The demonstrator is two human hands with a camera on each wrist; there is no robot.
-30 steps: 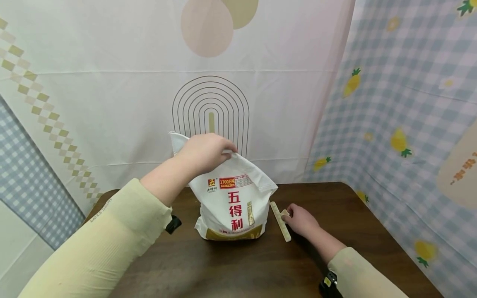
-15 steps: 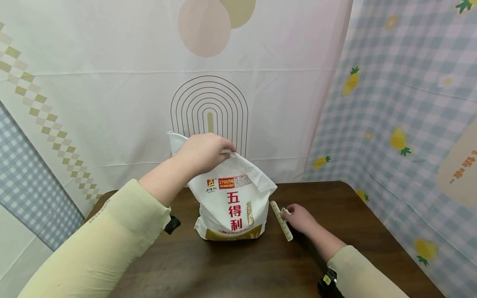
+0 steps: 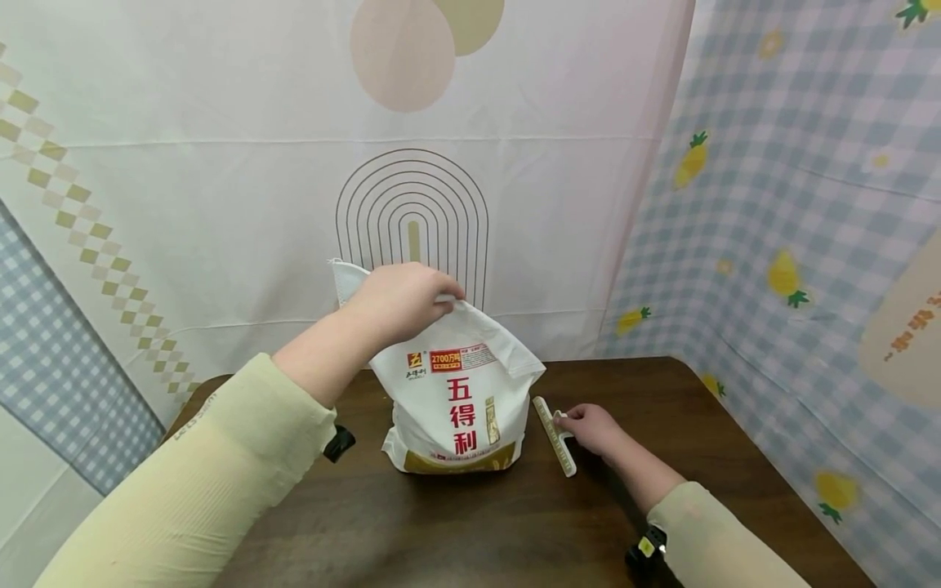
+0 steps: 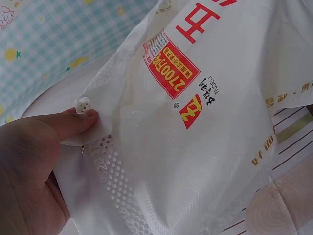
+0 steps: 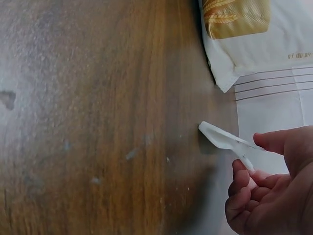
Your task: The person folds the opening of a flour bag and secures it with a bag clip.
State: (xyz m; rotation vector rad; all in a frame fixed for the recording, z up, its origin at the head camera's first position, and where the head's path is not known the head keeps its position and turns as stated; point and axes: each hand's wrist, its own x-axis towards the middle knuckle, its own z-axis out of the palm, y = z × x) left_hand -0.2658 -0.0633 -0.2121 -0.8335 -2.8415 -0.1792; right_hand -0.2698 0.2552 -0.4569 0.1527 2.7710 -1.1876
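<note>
A white flour bag (image 3: 459, 392) with red characters and a gold base stands upright on the table. My left hand (image 3: 404, 298) grips its top edge; in the left wrist view the thumb (image 4: 80, 125) presses on the bag's perforated white rim (image 4: 115, 181). To the right of the bag is a long pale bag clip (image 3: 553, 437) with a handle at its middle. The right hand (image 3: 591, 429) pinches that handle between thumb and fingers. Seen from the right wrist, the clip (image 5: 222, 139) shows edge-on, its handle parts between thumb (image 5: 269, 142) and curled fingers.
The dark wooden table (image 3: 412, 531) has rounded far corners. Close behind it hangs a white printed cloth (image 3: 243, 212), and a blue checked cloth (image 3: 772, 188) with pineapples runs along the right side.
In the right hand, the clip has turned slightly, and its handle now shows more openly beside the fingers. My left hand keeps its grip on the bag's top.
</note>
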